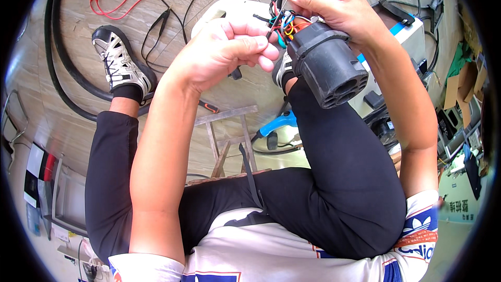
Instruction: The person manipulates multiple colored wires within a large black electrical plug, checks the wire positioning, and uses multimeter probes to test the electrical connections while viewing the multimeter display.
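Observation:
A black, round connector [329, 68] with several sockets in its face hangs over my right knee. Out of its back comes a bundle of coloured wires [284, 23], some with black-sleeved ends. My left hand [227, 49] is closed, thumb and forefinger pinching a dark wire at the bundle's left side. Above the connector my right hand [331, 2] pinches a thin wire between thumb and forefinger. Its other fingers are curled, and its lower palm lies close to the connector's back edge; whether it touches is unclear. Behind my left hand lies a white plastic shell [235, 8], partly covered.
A thick black cable [60, 68] curves over the tiled floor at left. Red leads [125, 15] and black leads lie beyond my left shoe [122, 60]. Between my legs are a wooden stool frame [227, 130] and a blue-handled tool [276, 125]. A white box [412, 39] stands at right.

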Demonstrator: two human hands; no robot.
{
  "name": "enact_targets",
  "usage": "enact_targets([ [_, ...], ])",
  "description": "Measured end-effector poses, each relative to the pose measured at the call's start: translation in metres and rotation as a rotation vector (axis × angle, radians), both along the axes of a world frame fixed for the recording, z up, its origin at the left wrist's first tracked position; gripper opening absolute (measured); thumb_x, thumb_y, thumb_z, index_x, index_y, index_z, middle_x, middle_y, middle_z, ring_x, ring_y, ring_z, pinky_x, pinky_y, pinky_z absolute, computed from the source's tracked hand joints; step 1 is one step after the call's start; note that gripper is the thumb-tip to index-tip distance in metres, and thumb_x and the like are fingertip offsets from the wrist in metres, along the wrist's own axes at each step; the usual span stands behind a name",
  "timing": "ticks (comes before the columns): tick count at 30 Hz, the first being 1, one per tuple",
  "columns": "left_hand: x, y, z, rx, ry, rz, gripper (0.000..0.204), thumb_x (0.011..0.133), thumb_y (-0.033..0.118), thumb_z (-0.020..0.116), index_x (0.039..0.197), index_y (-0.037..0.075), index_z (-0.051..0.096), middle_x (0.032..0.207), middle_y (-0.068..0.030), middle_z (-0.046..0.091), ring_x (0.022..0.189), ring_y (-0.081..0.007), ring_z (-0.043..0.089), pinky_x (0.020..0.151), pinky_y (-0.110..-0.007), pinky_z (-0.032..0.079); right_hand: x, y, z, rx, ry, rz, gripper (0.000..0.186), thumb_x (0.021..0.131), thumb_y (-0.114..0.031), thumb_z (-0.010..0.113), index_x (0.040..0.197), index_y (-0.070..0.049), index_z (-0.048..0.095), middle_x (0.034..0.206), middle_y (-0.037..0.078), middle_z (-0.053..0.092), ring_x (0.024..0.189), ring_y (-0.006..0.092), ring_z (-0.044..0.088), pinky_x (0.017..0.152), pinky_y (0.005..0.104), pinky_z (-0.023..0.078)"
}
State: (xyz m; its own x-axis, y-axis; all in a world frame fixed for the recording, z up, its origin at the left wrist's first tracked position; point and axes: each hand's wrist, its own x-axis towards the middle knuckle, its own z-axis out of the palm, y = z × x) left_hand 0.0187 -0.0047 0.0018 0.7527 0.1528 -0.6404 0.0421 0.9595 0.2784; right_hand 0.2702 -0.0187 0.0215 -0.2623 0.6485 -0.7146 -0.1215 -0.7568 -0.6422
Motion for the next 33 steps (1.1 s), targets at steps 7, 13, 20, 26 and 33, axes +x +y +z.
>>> enact_targets([
  [7,0.001,-0.003,-0.005,0.013,-0.014,-0.025,0.030,0.091,0.015,0.073,0.115,-0.004,0.067,0.094,-0.0106,0.073,0.080,-0.0161,0.071,0.080,-0.032,0.057,0.005,-0.002,-0.011,0.022,0.037,0.074,0.010,0.097,-0.013,0.067,0.097,-0.003,0.062,0.082,-0.002,0.064,0.071,0.0042,0.057,0.064,0.0201,0.047],
  [13,0.001,-0.004,-0.004,0.004,-0.021,-0.020,0.032,0.092,0.014,0.072,0.118,-0.005,0.066,0.098,-0.0105,0.074,0.082,-0.0159,0.071,0.084,-0.032,0.057,0.000,-0.002,-0.009,-0.016,-0.020,0.113,0.010,0.099,-0.013,0.065,0.097,-0.003,0.062,0.083,-0.003,0.063,0.072,0.0035,0.055,0.064,0.0196,0.045],
  [20,-0.009,-0.001,-0.005,0.052,-0.087,-0.044,0.039,0.093,0.010,0.071,0.127,-0.006,0.061,0.105,-0.0109,0.074,0.092,-0.0164,0.072,0.089,-0.031,0.055,0.004,-0.008,-0.011,0.016,0.022,0.130,0.015,0.099,-0.018,0.065,0.098,-0.004,0.060,0.087,-0.003,0.061,0.080,0.0031,0.055,0.071,0.0196,0.046],
  [26,-0.010,-0.007,-0.010,0.101,-0.086,-0.034,0.038,0.094,0.011,0.071,0.127,-0.005,0.062,0.106,-0.0112,0.074,0.094,-0.0168,0.072,0.090,-0.031,0.055,0.005,0.002,-0.003,-0.019,0.071,0.190,0.012,0.102,-0.017,0.061,0.102,-0.004,0.060,0.086,-0.005,0.061,0.073,0.0023,0.051,0.064,0.0180,0.041],
  [33,-0.009,-0.013,-0.010,0.192,-0.045,-0.033,0.028,0.095,0.009,0.069,0.119,-0.005,0.065,0.104,-0.0119,0.074,0.091,-0.0171,0.072,0.088,-0.031,0.055,0.008,0.001,-0.005,-0.026,0.038,0.183,0.014,0.102,-0.018,0.062,0.103,-0.005,0.060,0.086,-0.004,0.061,0.074,0.0024,0.052,0.064,0.0179,0.041],
])
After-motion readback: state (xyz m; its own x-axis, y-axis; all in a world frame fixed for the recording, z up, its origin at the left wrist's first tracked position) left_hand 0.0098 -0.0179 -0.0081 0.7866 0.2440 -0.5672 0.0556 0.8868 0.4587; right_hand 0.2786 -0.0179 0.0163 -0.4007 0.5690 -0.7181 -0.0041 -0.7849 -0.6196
